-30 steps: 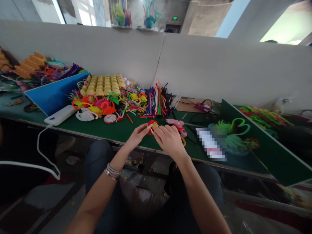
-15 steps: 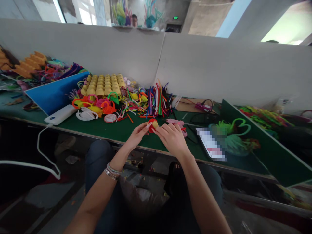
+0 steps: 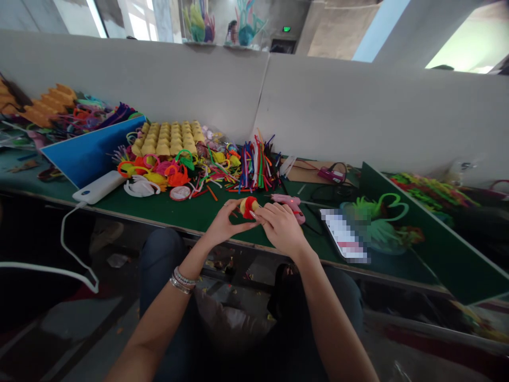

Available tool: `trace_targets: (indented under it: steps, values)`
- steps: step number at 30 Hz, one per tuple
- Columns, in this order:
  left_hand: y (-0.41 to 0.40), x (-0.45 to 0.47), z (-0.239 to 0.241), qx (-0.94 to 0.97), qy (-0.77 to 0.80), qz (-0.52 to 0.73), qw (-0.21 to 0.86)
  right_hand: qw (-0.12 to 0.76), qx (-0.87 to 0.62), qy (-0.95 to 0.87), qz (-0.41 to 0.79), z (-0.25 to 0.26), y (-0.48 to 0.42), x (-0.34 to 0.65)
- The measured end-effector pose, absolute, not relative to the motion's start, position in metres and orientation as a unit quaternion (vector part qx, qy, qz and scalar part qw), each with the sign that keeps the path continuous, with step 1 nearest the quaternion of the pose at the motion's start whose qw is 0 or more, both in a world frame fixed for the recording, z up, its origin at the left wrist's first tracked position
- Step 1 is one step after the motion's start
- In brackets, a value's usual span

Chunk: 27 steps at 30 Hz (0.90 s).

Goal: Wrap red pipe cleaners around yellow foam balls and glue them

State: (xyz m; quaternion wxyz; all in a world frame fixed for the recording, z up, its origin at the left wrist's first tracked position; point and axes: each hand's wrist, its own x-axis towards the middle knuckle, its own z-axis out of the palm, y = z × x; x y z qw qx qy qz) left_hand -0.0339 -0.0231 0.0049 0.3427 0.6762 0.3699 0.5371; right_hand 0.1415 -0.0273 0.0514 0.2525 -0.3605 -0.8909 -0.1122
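Note:
A small red and yellow craft piece (image 3: 249, 206), with a fuzzy red band around its yellow body, is held between both hands just above the table's front edge. My left hand (image 3: 223, 224) grips its left side, the thumb stretched below it and the fingers behind. At its right end, the bent fingers of my right hand (image 3: 281, 227) pinch the piece; what lies under the fingertips is hidden. A pink glue gun (image 3: 293, 202) with a lit red light lies right behind my right hand.
Bundled pipe cleaners (image 3: 257, 164) stand at the back, left of a phone (image 3: 344, 233). Further left are colourful fuzzy figures (image 3: 167, 172), a yellow egg tray (image 3: 169, 138) and a white power bank (image 3: 99, 187). Blue (image 3: 97, 148) and green (image 3: 429, 233) boards flank the green table.
The craft piece has turned, so yellow now shows on both sides of its red band. My left thumb has swung down below it, and my right fingers have shifted slightly.

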Motion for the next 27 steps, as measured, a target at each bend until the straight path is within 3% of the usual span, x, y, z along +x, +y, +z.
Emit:
trace_targets:
  steps: [10, 23, 27]
  values:
    - [-0.017, -0.029, -0.012, 0.701, 0.451, 0.536, 0.135, 0.231, -0.368, -0.892, -0.125, 0.049, -0.028, 0.140]
    - [-0.017, -0.037, -0.004, 0.725, 0.483, 0.490, 0.028, 0.299, -0.396, -0.865, -0.074, 0.050, -0.028, 0.140]
    - [-0.020, -0.038, -0.001, 0.731, 0.499, 0.465, 0.003, 0.278, -0.376, -0.882, -0.062, 0.049, -0.027, 0.141]
